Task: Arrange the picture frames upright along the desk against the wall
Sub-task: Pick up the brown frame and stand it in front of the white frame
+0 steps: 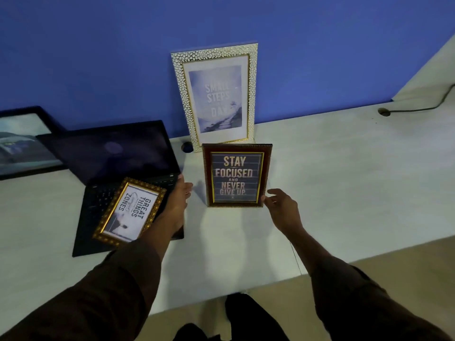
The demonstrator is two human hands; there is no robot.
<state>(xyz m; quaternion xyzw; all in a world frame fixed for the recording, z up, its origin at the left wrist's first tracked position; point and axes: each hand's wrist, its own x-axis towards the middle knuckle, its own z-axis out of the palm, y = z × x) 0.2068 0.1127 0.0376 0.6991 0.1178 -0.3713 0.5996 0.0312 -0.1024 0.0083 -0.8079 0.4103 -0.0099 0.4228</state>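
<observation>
Frames are spread across the pale bench [344, 173] at different stages: a tall white pebbled frame [215, 94] with a gilt inner edge leans against the blue wall [98, 57], already placed, while a dark red beaded frame [236, 175] reading "Stay focused and never give up" stands upright just in front of it, well short of the wall — probably parked there, or propped on a back stand that cannot be seen. The right hand [283, 210] sits at its lower right corner with fingers [275, 193] spread apart and only the tips near the moulding, steadying rather than gripping, it seems. The left hand [178, 200] holds a small ornate gold frame [130, 212] tilted and turned sideways above an open black laptop [123, 168]; those fingers are hidden behind the frame, presumably clamped on its edge. A black-framed picture [24, 141] leans on the wall at far left.
</observation>
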